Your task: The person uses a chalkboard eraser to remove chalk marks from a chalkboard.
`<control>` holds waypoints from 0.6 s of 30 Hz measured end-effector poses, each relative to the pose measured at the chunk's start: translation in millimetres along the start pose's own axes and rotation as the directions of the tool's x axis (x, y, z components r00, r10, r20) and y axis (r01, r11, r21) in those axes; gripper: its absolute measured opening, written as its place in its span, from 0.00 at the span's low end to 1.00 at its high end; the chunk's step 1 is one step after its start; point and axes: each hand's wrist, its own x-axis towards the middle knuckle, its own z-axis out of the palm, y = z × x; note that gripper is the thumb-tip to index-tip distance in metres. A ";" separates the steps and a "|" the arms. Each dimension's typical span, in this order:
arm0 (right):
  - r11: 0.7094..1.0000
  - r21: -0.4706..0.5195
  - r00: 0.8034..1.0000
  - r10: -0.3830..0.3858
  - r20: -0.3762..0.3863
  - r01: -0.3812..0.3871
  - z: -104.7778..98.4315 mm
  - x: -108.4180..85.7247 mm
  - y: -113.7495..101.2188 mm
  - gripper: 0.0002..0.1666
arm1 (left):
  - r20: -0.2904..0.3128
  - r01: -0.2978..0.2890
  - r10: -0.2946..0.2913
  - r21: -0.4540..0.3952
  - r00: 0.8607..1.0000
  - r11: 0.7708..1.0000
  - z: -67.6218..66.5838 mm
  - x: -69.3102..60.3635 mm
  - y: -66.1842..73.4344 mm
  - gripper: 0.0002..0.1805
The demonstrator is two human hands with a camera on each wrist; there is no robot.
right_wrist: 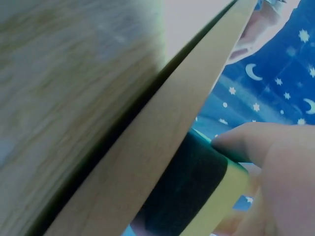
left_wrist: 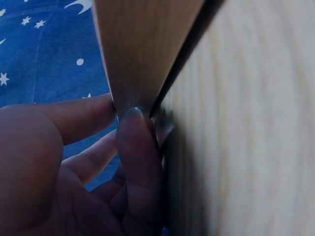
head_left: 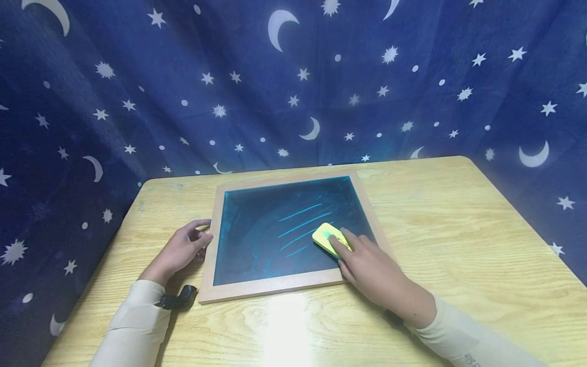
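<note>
A wood-framed chalkboard [head_left: 257,229] lies on the table, with several slanted blue chalk lines across its dark surface. My right hand [head_left: 373,267] grips a yellow board eraser [head_left: 323,235] and holds it on the board's lower right area. In the right wrist view, the dark felt side of the eraser [right_wrist: 184,182] shows beside the frame's edge. At the board's left side, my left hand [head_left: 185,247] touches the wooden frame [head_left: 208,265] with its fingertips. The left wrist view shows thumb and fingers [left_wrist: 140,157] up against the frame's edge.
The light wooden table [head_left: 458,229] reaches out on both sides of the board. Behind it hangs a blue curtain [head_left: 257,76] with white moons and stars. A black strap device [head_left: 181,298] sits on the left wrist. Blue chalk smudges mark the table's far left corner.
</note>
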 end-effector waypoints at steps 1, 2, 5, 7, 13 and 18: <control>1.000 -0.002 1.000 -0.009 -0.001 0.009 -0.3 0.8 -0.9 0.28 | -0.002 -0.001 0.001 0.001 1.000 1.000 -0.2 -0.1 0.1 0.30; 1.000 -0.006 1.000 -0.018 -0.001 0.018 -0.6 1.5 -1.8 0.28 | -0.004 -0.002 0.002 0.003 1.000 1.000 -0.3 0.0 0.0 0.30; 0.999 -0.010 0.999 -0.045 0.005 0.045 -1.2 3.9 -4.9 0.28 | -0.005 -0.002 0.002 0.004 1.000 1.000 -0.7 0.0 -0.1 0.30; 0.998 -0.009 0.998 -0.062 0.011 0.062 -0.9 5.7 -7.1 0.28 | -0.002 -0.001 0.001 0.000 1.000 1.000 -0.8 0.0 -0.2 0.30; 0.996 -0.002 0.996 -0.093 0.016 0.093 0.9 10.3 -15.6 0.27 | 0.002 -0.004 0.004 -0.006 1.000 1.000 -0.6 0.1 -0.6 0.30; 0.994 0.016 0.994 -0.108 0.031 0.107 1.4 12.9 -24.3 0.27 | -0.003 -0.009 0.009 0.001 1.000 1.000 -0.3 0.1 -0.4 0.30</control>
